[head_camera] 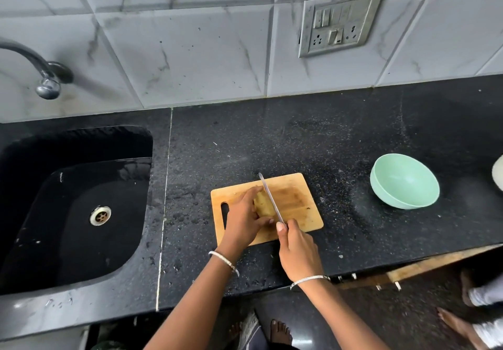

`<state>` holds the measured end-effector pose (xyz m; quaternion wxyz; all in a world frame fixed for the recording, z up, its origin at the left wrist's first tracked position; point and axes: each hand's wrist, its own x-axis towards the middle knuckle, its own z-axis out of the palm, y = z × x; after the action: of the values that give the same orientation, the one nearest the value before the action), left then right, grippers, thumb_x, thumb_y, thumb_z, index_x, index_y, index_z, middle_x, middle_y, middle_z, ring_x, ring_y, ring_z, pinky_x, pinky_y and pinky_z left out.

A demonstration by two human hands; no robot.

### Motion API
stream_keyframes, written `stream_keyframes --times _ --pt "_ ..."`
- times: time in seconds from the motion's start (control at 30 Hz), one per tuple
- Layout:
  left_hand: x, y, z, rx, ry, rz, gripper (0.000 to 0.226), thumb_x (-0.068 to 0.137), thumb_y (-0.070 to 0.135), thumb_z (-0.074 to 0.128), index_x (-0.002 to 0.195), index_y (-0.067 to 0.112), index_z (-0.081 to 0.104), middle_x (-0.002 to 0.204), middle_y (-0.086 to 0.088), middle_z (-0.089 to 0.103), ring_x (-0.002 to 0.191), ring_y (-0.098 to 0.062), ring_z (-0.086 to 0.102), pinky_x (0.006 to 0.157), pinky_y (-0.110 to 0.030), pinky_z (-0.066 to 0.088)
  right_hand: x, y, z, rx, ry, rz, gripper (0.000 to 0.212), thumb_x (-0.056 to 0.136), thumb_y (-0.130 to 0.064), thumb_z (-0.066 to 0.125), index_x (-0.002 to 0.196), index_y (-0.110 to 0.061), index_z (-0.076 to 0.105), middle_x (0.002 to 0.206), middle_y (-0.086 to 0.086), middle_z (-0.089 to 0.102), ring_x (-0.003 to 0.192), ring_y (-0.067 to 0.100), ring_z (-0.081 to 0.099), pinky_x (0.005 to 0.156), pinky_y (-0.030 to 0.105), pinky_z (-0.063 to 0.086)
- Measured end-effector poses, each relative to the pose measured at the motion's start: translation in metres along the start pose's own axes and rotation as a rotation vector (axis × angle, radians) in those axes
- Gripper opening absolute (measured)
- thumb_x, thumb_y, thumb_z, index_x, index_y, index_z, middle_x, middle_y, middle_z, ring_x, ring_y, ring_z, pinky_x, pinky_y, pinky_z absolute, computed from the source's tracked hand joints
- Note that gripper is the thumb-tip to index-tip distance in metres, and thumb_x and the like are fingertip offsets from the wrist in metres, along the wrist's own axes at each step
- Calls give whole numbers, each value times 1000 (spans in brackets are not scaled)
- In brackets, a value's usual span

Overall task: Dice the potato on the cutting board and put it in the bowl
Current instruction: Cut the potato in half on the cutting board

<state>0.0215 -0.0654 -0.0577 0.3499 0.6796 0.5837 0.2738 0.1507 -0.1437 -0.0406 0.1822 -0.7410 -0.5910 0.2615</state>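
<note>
Two grips closed. Pinning pale tan potato (261, 204) mid rectangular wooden cutting board (300, 200) with left hand (242, 221), against rolling; clasping slim steel knife (270, 198) in right hand (298, 251), blade across potato. Round mint-green bowl (402, 183) parked right, likely for dice.

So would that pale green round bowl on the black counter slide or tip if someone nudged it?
Likely light: the pale green round bowl looks empty and thin-walled, perhaps plastic. It would probably slide on the smooth black speckled counter, which shows water drops. Its rounded sides suggest a rim push might tip it.
</note>
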Motion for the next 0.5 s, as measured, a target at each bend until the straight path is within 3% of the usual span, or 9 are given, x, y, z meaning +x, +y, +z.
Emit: stream_keyframes --times 0.13,0.23,0.37,0.43,0.5 --pt "1 5 10 -71 33 -69 77 64 18 89 130 23 48 99 -1 62 88 -21 63 75 -37 56 5 6 -6 -36 -13 6 36 103 -46 22 97 -17 43 97 12 65 90 40 60 64 41 38" --pt "1 2 12 -105 46 -135 76 62 17 89 126 25 48 90 6 60 86 -19 64 77 -42 56 4 9 -9 -59 -34 4 43 102 -47 20 97 -16 49 96 13 65 90 40 61 67 42 42" --pt "0 2 14 -141 66 -154 71 65 14 88 126 23 52 102 6 60 82 3 57 83 -32 56 2 8 -8 -74 -53 0 44 103 -46 19 95 -16 50 95 13 66 89 39 62 66 42 44" --pt "-1 1 15 -143 91 -150 69 67 13 87 127 22 55 104 5 62 86 -2 60 86 -31 56 2 8 -8 -85 -61 -1 42 103 -45 19 94 -16 49 94 13 66 88 38 63 64 40 42" --pt "-3 1 14 -128 106 -129 71 67 13 86 131 21 57 120 3 65 98 -3 61 91 -30 54 2 6 -8 -99 -58 2 40 103 -44 20 94 -16 48 94 12 66 88 37 64 62 39 39"
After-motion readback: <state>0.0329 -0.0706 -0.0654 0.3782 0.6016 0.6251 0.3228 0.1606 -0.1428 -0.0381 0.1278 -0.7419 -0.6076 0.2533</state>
